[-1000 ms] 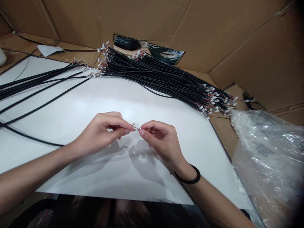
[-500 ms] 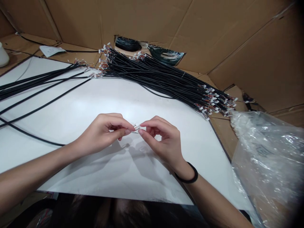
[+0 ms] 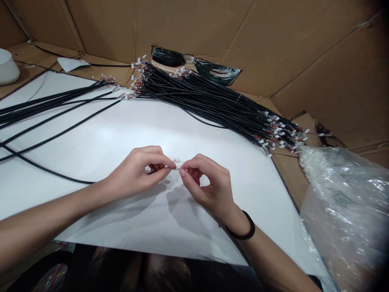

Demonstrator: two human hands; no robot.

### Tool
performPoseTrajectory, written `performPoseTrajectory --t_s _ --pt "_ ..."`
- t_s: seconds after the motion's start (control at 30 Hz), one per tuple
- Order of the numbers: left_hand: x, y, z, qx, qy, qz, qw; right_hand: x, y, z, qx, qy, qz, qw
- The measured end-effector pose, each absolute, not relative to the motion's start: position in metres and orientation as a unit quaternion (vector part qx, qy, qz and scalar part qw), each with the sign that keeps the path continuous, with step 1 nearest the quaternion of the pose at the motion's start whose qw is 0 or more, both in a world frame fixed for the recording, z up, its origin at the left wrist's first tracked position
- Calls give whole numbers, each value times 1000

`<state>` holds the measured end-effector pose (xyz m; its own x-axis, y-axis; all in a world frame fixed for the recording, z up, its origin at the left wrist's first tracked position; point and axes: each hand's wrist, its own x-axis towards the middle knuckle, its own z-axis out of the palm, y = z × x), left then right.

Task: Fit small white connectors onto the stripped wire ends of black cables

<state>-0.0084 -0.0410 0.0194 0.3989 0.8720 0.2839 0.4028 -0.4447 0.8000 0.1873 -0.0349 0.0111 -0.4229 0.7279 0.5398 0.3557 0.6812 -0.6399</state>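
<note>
My left hand (image 3: 149,167) pinches the end of a black cable (image 3: 57,173), which runs in from the left and passes behind my wrist. Thin wires fan out past those fingertips toward a small white connector (image 3: 178,160). Facing it, my right hand (image 3: 208,178) has thumb and index finger closed on one thin wire (image 3: 175,169) stretched between the two hands. The connector stands just above that wire, apart from the right fingertips. A dark band circles my right wrist. Fine detail of the wire ends is too small to make out.
A large pile of black cables (image 3: 194,95) with white connectors lies along the back. More cables (image 3: 54,101) lie at left. A clear plastic bag (image 3: 343,202) is at right, a white container (image 3: 7,67) far left. Cardboard walls (image 3: 197,24) enclose the white table (image 3: 146,129).
My right fingers have moved off the connector and now pinch a single wire slightly lower. The left hand keeps its pinch on the cable end. The whole view has shifted slightly.
</note>
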Motion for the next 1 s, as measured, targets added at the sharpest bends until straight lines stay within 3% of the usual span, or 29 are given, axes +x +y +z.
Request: performPoseTrajectory --t_s 0.27,0.5,0.67,1.0 --pt "-7 -42 13 806 411 353 238 180 -43 11 -380 -771 290 422" --pt "-7 -46 12 802 385 420 180 177 -41 16 -434 -611 529 397" --pt "-8 -48 11 815 367 429 134 179 -40 16 -426 -541 619 377" --pt "-6 -47 21 779 376 422 271 181 -40 18 -434 -582 562 396"
